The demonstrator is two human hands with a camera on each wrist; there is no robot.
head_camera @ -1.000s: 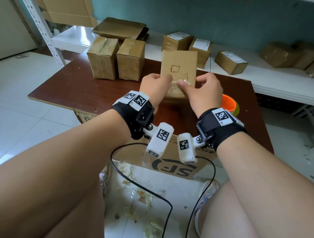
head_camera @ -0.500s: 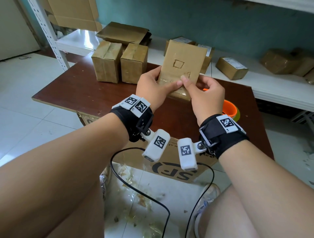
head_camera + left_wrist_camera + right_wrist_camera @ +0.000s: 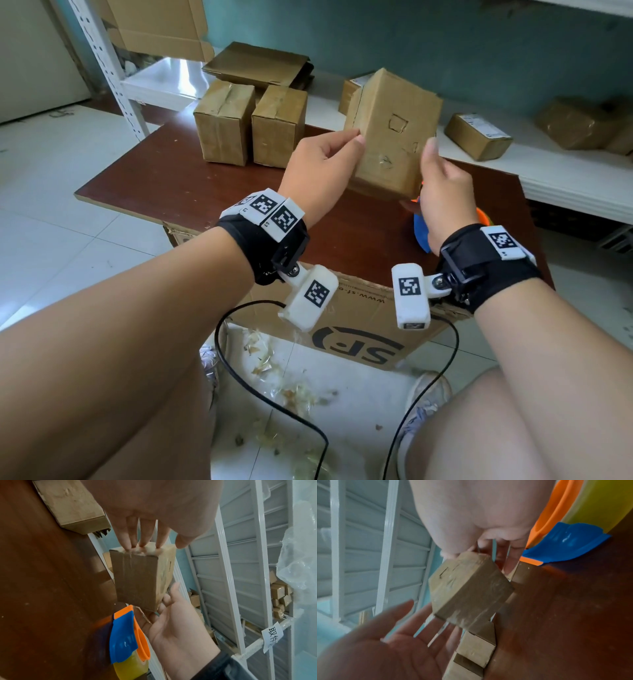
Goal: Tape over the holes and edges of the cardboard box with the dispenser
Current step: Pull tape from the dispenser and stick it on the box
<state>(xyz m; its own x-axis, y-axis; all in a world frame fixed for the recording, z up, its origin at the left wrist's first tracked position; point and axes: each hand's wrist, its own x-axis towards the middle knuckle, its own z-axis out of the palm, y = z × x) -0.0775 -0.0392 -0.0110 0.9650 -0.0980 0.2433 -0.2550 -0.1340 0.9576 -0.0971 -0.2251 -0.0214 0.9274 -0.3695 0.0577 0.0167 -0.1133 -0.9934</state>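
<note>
Box lifted above table, left hand pinching its edge, right hand relaxed, fingers against it, dispenser on table

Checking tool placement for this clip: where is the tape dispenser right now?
The tape dispenser lies on the brown table, below the right hand, mostly hidden behind it in the head view.

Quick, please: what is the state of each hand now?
Left hand: holding the cardboard box by its edge.
Right hand: fingers straight, supporting the box, no curled grip.
</note>
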